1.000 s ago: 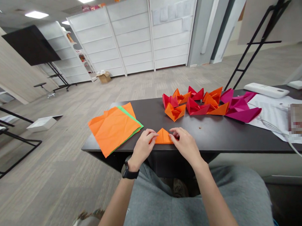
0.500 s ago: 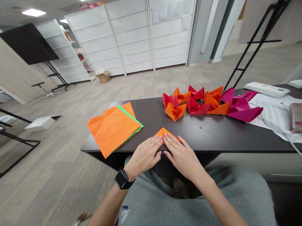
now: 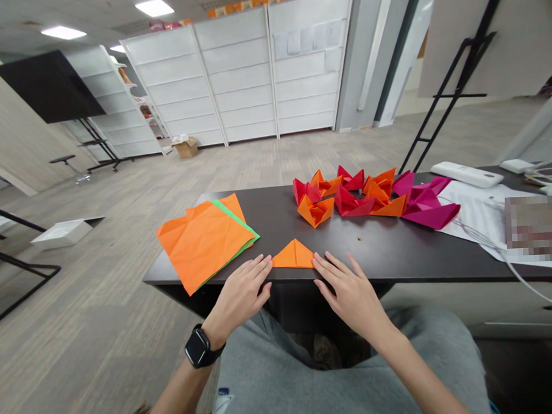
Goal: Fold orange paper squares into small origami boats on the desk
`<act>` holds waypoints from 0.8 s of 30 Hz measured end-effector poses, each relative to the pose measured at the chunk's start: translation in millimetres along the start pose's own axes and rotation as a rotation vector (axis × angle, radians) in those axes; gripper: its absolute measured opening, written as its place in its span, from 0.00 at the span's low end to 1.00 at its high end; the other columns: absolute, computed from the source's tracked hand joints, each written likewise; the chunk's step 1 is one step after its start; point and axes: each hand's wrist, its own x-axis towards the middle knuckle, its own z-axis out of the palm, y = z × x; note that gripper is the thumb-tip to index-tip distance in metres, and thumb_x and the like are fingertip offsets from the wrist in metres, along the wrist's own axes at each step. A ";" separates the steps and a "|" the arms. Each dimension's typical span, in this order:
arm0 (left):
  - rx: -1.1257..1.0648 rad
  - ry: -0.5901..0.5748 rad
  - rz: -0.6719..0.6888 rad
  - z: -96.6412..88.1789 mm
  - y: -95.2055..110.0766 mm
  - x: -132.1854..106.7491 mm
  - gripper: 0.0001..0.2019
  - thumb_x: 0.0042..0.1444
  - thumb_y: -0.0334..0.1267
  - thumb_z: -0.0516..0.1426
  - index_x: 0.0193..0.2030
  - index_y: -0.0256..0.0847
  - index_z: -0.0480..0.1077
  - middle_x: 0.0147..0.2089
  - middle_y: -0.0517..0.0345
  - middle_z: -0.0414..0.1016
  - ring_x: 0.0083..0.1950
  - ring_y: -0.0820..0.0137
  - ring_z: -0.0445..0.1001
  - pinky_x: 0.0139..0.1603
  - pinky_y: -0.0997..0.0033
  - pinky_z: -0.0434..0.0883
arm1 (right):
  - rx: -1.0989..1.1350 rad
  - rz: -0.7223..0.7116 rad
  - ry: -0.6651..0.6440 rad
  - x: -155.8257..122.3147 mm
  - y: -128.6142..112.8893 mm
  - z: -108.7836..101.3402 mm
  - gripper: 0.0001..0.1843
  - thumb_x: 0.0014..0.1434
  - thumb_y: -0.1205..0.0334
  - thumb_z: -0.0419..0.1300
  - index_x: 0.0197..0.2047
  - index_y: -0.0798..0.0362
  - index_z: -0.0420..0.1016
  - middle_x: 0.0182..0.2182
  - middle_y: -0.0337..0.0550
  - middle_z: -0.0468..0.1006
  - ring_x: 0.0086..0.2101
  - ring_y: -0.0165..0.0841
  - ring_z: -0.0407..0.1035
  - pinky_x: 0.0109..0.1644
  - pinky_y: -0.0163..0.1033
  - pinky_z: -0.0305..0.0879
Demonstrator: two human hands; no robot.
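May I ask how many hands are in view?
2: the left hand at the left end of the orange paper triangle, the right hand at its right end.

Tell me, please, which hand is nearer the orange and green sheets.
Left: the left hand is just beside the sheets; the right hand is farther off, past the folded triangle.
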 end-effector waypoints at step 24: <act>-0.901 0.362 -0.615 1.9 45.9 92.9 0.20 0.53 0.49 0.65 0.45 0.39 0.66 0.34 0.59 0.74 0.32 0.72 0.77 0.34 0.73 0.76 | 0.487 0.281 0.373 61.2 -10.9 2.8 0.13 0.67 0.59 0.53 0.40 0.52 0.79 0.33 0.44 0.78 0.29 0.32 0.73 0.36 0.37 0.73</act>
